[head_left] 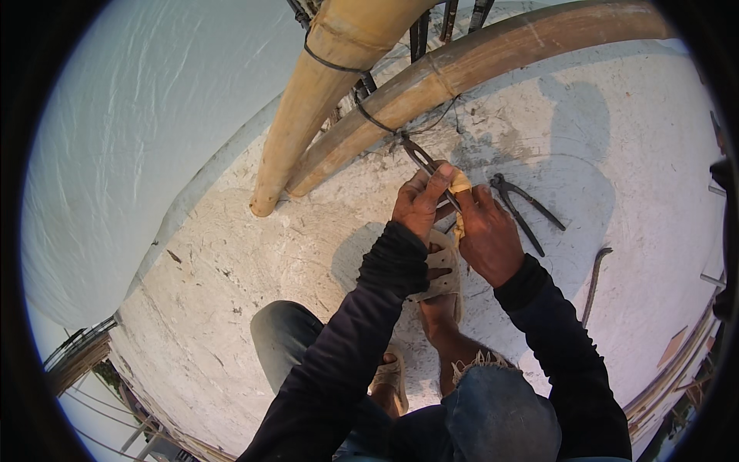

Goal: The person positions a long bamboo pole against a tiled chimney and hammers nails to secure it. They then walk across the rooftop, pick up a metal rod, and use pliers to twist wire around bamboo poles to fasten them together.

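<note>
A pair of dark pincers (418, 154) points up and left, its jaws at a twisted knot of dark tie wire (399, 135) beside a bamboo pole (462, 71). My left hand (419, 204) is closed round the handles, thumb on top. Close beside it, my right hand (491, 240) is closed on the lower handle end, where a crumpled yellow strip (460, 182) lies against the fingers. Whether the strip is wrapped round the handle or a finger, I cannot tell. A second pair of pincers (530, 206) lies on the pale floor, handles spread, just right of my right hand.
Another thick bamboo pole (296, 115) leans beside the first, bound with wire. Dark steel bars (422, 35) stand behind them. A bent metal rod (596, 285) lies at right. White sheeting (146, 146) covers the left side. My sandalled feet (445, 273) are below my hands.
</note>
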